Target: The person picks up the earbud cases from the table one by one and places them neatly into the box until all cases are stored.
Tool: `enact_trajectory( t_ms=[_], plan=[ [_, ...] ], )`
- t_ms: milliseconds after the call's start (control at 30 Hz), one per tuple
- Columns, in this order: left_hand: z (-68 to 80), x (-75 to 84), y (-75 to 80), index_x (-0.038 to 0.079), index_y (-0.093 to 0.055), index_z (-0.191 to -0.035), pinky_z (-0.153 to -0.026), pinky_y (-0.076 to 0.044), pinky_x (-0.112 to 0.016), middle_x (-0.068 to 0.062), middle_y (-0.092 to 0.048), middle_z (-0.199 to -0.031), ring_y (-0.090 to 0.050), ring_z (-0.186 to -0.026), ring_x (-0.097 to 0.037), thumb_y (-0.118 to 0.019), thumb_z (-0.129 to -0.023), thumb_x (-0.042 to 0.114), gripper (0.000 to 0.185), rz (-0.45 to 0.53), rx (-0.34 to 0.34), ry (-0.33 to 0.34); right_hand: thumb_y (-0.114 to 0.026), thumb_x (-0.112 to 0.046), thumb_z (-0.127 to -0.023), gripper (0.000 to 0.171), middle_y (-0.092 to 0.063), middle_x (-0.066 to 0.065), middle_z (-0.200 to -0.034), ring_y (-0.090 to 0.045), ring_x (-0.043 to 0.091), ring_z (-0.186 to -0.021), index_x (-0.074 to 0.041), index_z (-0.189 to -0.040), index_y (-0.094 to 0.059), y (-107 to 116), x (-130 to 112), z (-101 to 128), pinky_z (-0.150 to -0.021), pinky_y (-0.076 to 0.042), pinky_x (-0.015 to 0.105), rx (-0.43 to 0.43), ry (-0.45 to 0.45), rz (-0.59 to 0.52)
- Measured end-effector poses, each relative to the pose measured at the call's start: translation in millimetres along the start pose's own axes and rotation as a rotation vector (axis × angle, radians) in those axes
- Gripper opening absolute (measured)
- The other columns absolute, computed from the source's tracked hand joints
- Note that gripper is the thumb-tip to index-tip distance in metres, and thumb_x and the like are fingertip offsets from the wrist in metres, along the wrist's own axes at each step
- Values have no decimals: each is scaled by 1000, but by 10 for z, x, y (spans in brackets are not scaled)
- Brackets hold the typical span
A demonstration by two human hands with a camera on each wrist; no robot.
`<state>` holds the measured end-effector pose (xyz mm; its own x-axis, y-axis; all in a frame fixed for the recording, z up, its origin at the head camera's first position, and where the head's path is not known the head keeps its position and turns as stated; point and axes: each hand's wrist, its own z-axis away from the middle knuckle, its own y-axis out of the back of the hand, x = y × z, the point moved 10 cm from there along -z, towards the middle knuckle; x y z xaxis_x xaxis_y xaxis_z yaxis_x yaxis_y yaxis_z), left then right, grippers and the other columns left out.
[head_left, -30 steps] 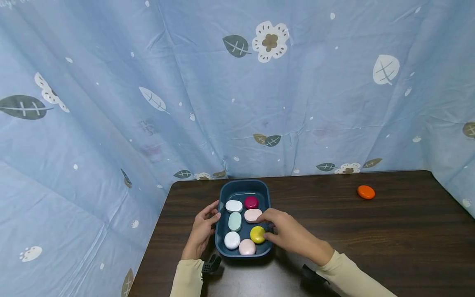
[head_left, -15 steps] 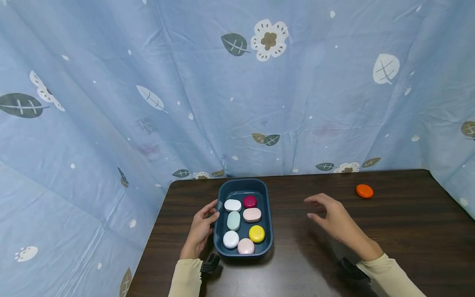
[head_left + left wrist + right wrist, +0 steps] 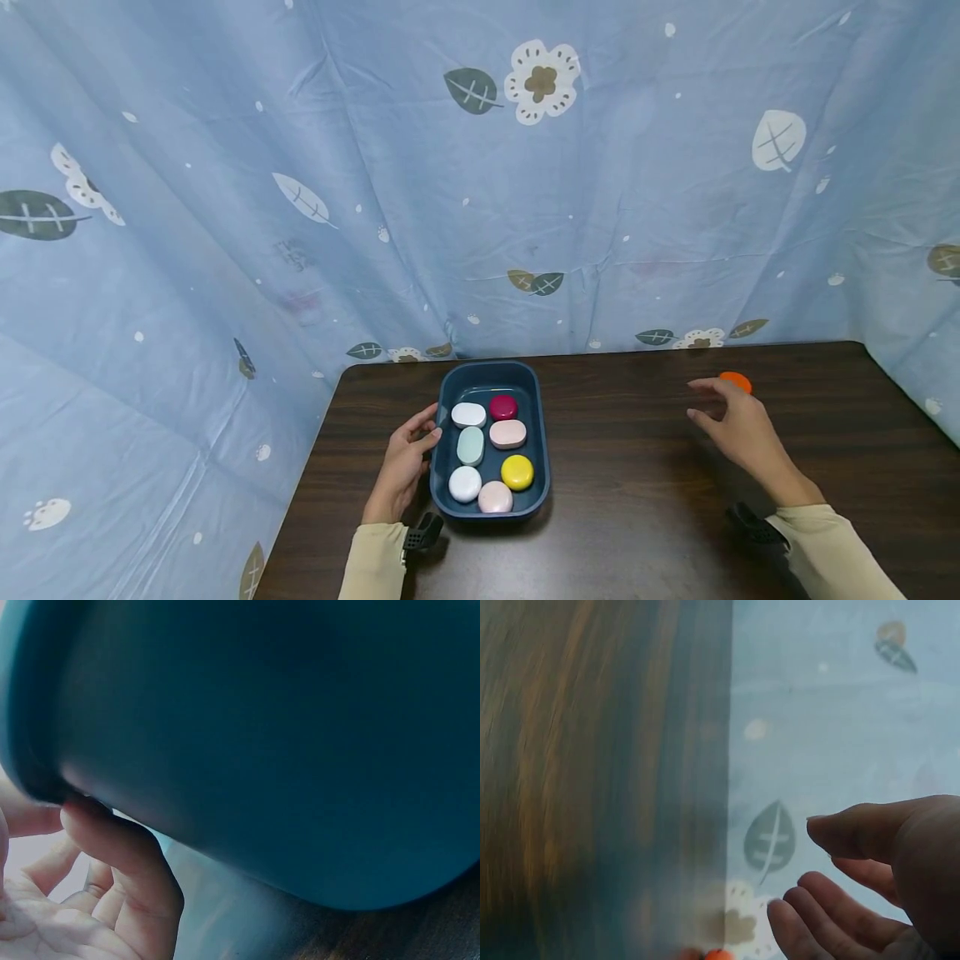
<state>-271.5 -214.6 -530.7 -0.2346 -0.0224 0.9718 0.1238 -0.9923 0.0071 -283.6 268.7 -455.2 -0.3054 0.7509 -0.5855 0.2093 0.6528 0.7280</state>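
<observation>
A dark blue tray (image 3: 487, 375) with a raised rim stands on the table. Inside lie several smooth pieces, among them a yellow disc (image 3: 517, 472), a dark red disc (image 3: 503, 407) and a pale pink oval (image 3: 507, 433). My left hand (image 3: 402, 467) touches the tray's left side, fingertips at the rim; in the left wrist view its fingers lie just under the rim. On the right, my right hand (image 3: 738, 425) hovers over the table, thumb and fingers apart, holding nothing. Just behind it, partly covered, is an orange disc (image 3: 737, 381).
The dark wooden table (image 3: 615, 492) ends at the back against a blue curtain (image 3: 637, 192) with leaf and flower prints. The curtain also hangs along the left side. A black strap (image 3: 425, 532) is on the left wrist, another (image 3: 752, 523) on the right.
My right hand has left the yellow disc, which stays in the tray, and has moved right, close to the orange disc. The left hand keeps its place at the tray.
</observation>
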Motion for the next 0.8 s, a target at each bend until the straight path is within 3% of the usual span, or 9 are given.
enact_trajectory(
  t_ms=[200, 433, 800],
  plan=[
    [6, 10, 4, 7, -56, -153, -69, -52, -30, -10, -49, -119, -54, -104, -25, -57, -108, 7, 45, -8, -2, 3, -80, 7, -87, 45, -61, 36, -120, -66, 54, -99, 12, -128, -62, 94, 244, -27, -75, -58, 57, 36, -46, 28],
    [26, 24, -2, 7, -55, -153, -70, -51, -30, -10, -49, -119, -53, -103, -25, -57, -108, 6, 45, -10, -6, 4, -81, 7, -85, 49, -53, 44, -120, -61, 51, -88, 17, -127, -59, 193, 484, -78, -72, -51, 64, 86, -106, 87],
    [40, 43, -13, 5, -55, -153, -69, -50, -30, -9, -50, -119, -53, -103, -24, -58, -108, 8, 45, -8, -7, -1, -77, 7, -85, 50, -50, 47, -119, -53, 62, -102, 22, -127, -55, 185, 676, -142, -86, -43, 75, 70, -131, 110]
  ],
)
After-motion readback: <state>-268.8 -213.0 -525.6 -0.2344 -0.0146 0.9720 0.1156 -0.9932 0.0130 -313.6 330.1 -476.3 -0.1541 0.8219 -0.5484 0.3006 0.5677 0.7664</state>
